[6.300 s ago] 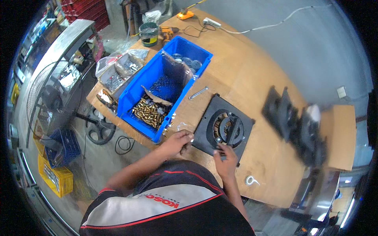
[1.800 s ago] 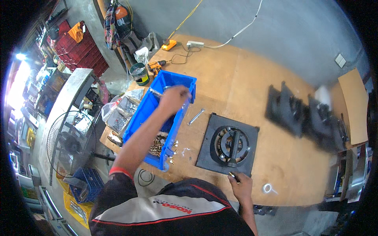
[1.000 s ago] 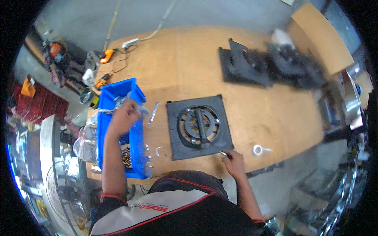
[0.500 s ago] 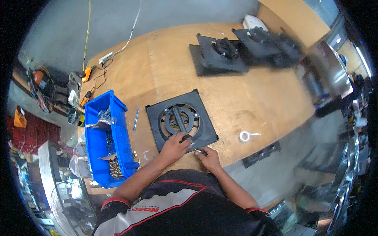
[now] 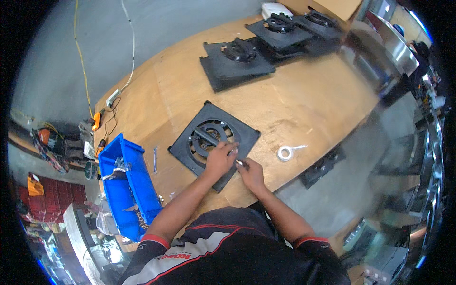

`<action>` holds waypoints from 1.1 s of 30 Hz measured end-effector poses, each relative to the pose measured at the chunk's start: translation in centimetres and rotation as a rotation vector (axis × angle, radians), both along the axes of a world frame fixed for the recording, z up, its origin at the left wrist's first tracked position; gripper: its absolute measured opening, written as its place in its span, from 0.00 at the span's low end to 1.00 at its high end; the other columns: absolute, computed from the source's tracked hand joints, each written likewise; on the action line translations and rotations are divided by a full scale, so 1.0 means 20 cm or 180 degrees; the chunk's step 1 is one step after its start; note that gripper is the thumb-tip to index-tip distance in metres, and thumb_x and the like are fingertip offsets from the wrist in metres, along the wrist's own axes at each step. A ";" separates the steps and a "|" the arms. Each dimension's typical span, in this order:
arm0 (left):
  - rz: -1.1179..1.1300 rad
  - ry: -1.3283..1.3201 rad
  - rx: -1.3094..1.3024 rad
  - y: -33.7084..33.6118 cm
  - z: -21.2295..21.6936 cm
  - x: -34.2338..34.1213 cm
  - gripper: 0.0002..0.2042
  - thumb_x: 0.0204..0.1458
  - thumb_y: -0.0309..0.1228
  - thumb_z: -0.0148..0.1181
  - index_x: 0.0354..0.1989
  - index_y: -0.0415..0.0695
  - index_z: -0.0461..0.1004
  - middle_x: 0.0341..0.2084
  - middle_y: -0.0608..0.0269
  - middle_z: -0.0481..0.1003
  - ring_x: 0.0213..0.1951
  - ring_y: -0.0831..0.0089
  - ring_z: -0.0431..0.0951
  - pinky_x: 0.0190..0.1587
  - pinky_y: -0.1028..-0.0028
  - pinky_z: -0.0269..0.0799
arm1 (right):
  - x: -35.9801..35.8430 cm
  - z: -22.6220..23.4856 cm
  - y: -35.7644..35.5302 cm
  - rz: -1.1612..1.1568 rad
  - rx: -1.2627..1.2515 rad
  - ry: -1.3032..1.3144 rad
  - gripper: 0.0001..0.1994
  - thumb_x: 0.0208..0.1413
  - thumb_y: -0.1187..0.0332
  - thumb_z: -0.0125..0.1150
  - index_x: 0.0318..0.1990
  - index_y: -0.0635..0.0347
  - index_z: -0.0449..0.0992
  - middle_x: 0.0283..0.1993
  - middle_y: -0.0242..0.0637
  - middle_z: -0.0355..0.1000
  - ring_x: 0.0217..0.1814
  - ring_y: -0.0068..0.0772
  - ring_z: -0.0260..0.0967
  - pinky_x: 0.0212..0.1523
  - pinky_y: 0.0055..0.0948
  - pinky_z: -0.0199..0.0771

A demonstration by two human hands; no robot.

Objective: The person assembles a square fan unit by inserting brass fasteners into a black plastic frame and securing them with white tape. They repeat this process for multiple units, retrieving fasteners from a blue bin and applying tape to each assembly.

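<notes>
A black square metal plate (image 5: 188, 151), with a round ring-shaped centre and a thick black tube (image 5: 205, 136) across it, lies on the wooden table in front of me. My left hand (image 5: 221, 157) is closed over the near end of the tube, hiding that end. Close by, over the plate's near right edge, my right hand (image 5: 252, 175) pinches a small brass-coloured fitting (image 5: 239, 162) between thumb and fingertips. The fitting points toward the tube end under my left fingers; whether they touch I cannot tell.
At the left stands a blue bin (image 5: 134, 190) with small metal parts. A wrench (image 5: 155, 160) lies beside it. To the right is a roll of white tape (image 5: 285, 153). More black plates (image 5: 237, 66) sit at the back. A power strip (image 5: 112, 98) lies far left.
The plate appears turned, one corner now toward me, and the view has shifted. Both hands have moved up in the picture, with the fitting closer to my left fingers.
</notes>
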State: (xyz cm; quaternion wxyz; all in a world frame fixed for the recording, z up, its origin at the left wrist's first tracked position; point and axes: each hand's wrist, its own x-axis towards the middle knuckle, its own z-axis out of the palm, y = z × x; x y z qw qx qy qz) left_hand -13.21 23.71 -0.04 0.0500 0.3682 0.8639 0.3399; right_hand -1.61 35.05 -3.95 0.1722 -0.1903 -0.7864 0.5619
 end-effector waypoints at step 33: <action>-0.0835 -0.1122 -0.0579 0.19 0.08 -0.32 0.32 0.45 0.26 0.73 0.61 0.46 0.69 0.49 0.64 0.76 0.43 0.72 0.75 0.49 0.71 0.72 | -0.30 -0.02 0.38 0.0460 0.0145 -0.0201 0.19 0.64 0.57 0.55 0.33 0.67 0.80 0.30 0.55 0.76 0.34 0.58 0.75 0.37 0.45 0.74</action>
